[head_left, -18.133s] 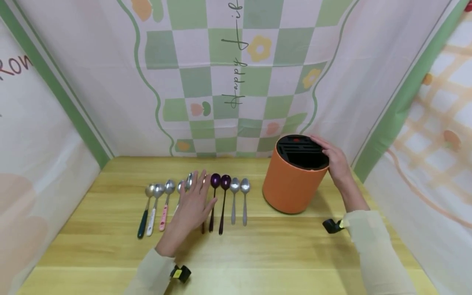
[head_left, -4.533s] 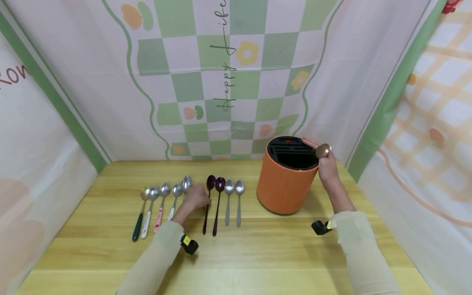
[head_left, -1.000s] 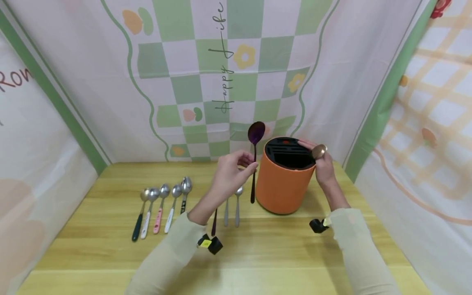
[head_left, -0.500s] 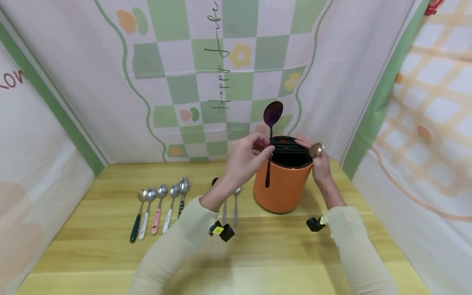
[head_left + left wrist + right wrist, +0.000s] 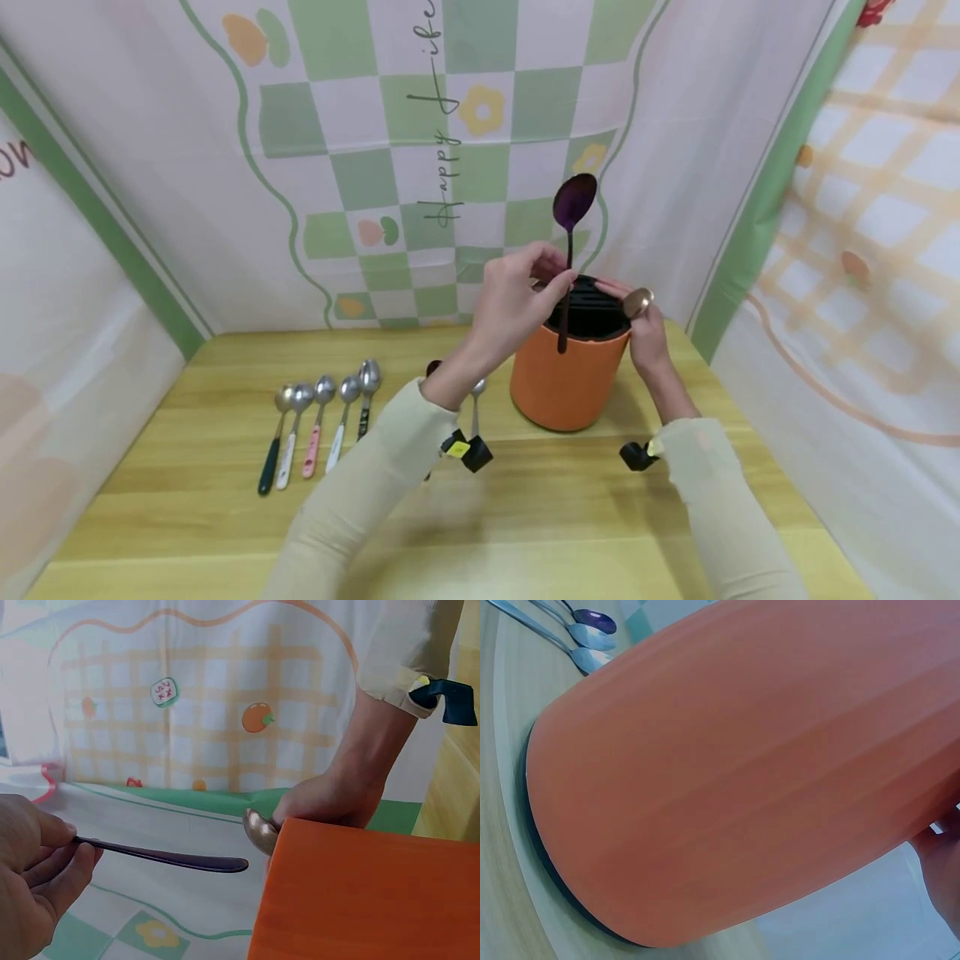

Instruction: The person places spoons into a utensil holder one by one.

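Note:
My left hand pinches a dark purple spoon by its handle between thumb and fingers, bowl up. The handle's lower end overlaps the front rim of an orange utensil holder with a black slotted top. In the left wrist view, that handle end is apart from the holder's rim. My right hand rests against the holder's right side, fingers laid along the rim. A copper-coloured spoon sticks out of the holder beside the right hand; its handle is hidden.
Several spoons lie in a row on the wooden table, including a green-handled one and a pink-handled one. Under the left arm lie another purple spoon and silver spoons. Printed cloth hangs close behind.
Since the first frame, the copper-coloured spoon has gone from the table into the holder. My left hand has lifted one purple spoon and moved it right and up, over the holder.

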A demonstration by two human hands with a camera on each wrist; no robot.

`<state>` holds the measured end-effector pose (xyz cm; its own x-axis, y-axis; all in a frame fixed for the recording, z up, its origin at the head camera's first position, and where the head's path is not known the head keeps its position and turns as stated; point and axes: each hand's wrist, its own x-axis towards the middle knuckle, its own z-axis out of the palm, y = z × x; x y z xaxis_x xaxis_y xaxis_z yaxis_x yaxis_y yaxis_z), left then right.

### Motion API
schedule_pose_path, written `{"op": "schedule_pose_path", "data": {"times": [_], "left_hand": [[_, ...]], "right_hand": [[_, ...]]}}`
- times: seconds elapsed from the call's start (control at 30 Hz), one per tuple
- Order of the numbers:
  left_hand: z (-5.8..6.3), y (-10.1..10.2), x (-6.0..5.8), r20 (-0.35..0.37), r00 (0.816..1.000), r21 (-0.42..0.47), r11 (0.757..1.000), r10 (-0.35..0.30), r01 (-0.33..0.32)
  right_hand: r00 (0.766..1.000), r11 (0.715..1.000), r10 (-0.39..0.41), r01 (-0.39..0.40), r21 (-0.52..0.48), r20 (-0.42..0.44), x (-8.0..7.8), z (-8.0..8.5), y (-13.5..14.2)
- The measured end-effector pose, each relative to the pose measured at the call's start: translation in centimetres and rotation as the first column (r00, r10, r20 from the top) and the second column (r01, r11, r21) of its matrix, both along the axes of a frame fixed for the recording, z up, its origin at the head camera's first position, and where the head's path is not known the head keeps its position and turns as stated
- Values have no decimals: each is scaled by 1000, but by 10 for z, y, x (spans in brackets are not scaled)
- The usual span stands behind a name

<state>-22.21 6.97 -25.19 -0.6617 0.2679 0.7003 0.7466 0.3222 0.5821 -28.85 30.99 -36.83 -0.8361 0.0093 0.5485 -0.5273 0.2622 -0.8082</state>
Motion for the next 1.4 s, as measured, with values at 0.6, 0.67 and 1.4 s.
{"op": "schedule_pose_path", "data": {"times": [0.6, 0.67, 1.4], "left_hand": [[4, 33, -24, -30, 999, -50, 998, 41, -42], [4, 36, -26, -37, 998, -58, 997, 53, -55], [-21, 57, -47, 71, 990, -212, 972, 121, -104]], "right_hand": [[997, 998, -58, 57, 20, 59, 18, 14, -8], [995, 997, -67, 65, 32, 70, 22, 17, -10], [993, 995, -91, 93, -25, 77, 3, 0, -3]]}}
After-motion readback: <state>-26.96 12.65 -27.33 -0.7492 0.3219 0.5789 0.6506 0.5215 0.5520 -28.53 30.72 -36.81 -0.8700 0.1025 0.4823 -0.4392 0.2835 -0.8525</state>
